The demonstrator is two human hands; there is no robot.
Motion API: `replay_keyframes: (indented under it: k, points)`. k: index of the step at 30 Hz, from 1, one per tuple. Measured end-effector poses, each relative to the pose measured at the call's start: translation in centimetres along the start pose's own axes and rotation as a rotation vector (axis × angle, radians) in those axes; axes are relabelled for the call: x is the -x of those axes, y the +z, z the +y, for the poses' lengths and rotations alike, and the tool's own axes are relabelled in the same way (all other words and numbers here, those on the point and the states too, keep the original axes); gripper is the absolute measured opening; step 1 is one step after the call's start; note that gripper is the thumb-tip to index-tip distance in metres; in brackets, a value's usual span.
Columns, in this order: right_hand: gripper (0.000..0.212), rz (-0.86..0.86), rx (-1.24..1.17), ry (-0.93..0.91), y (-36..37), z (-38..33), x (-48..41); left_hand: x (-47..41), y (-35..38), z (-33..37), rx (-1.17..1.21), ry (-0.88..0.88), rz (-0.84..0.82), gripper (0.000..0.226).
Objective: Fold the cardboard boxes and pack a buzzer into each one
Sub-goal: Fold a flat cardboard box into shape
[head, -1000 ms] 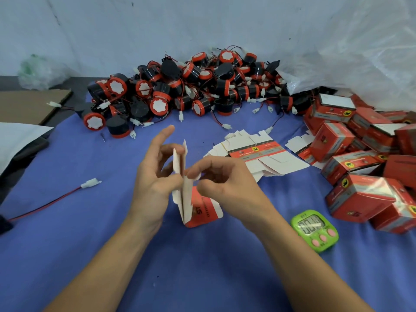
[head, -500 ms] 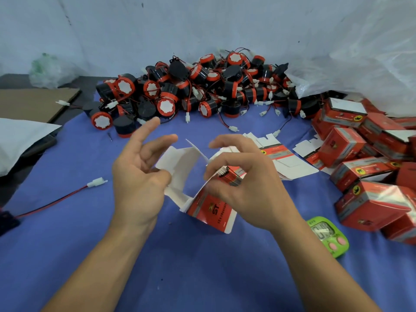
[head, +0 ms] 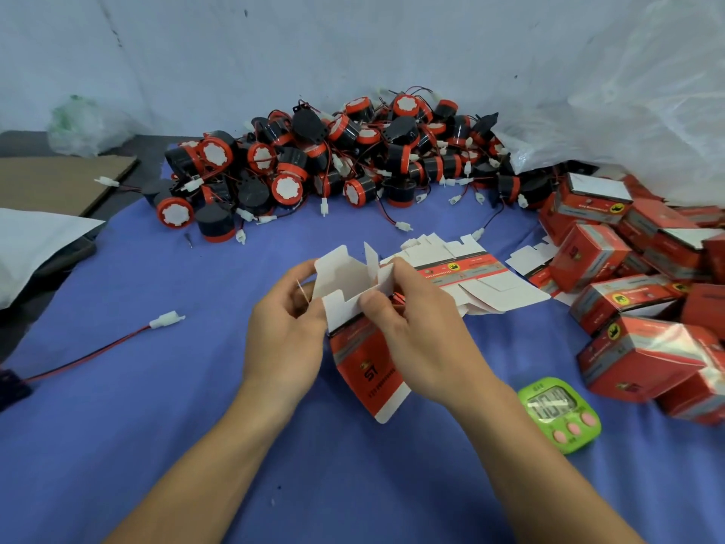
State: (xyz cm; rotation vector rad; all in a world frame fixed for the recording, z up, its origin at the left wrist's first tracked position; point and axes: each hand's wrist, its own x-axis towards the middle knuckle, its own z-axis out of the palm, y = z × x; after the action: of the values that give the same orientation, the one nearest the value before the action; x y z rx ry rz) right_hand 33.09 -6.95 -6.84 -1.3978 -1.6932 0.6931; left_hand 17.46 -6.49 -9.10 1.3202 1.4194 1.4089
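Red cardboard box (head: 367,349) (flaps up), between left hand (head: 283,334), right hand (head: 421,333).

I see matt blue cloth (head: 196,406) on the worktop, glossy red printed cardboard boxes (head: 643,355), black-and-red plastic buzzers (head: 290,159), and a shiny green plastic timer (head: 559,414).

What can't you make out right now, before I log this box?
All in the head view:
- Inside of the box: hidden by its white flaps and by the left hand and right hand gripping it.
- Timer digits: blurred by glare.
- Box pile: cut off by the right edge; contents hidden by closed flaps.
- Black part on the red wire: cut off by the left edge.
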Motion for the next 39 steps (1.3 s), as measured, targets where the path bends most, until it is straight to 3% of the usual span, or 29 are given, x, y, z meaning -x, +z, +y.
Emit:
replay_keyframes:
  k: [7, 14, 17, 21, 26, 31, 35, 39]
  points:
    - [0.037, 0.147, 0.083, 0.067, 1.0, 0.0, -0.3, 0.1, 0.8, -0.4, 0.088, 0.032, 0.117, 0.029]
    - [0.027, 0.242, 0.065, 0.136, 1.9, -0.6, 0.1, 0.7, 1.2, -0.4, 0.155, 0.005, 0.106, 0.034]
    - [0.049, 0.266, 0.023, 0.126, 1.6, -0.9, 0.2, 1.0, 1.4, 0.0, 0.175, -0.071, 0.058, 0.034]
    - [0.054, 0.226, -0.004, 0.148, 1.2, -0.8, 0.2, 1.2, 1.7, 0.5, 0.181, -0.071, -0.039, 0.040]
    - [0.021, 0.140, -0.014, 0.204, 0.8, 0.1, -0.3, 0.9, 1.5, -0.4, 0.114, -0.035, -0.073, 0.034]
    - [0.041, 0.084, -0.042, 0.137, 1.0, 0.4, -0.2, 1.0, 1.6, -1.2, -0.119, 0.036, -0.095, 0.051]
    - [0.035, -0.030, -0.276, 0.090, 0.5, 0.5, -0.1, 0.7, 1.1, -1.3, -0.178, 0.083, -0.103, 0.051]
    - [0.027, -0.074, -0.635, 0.201, -0.2, 0.3, -0.5, 0.5, 0.3, -1.1, -0.166, 0.080, -0.190, 0.047]
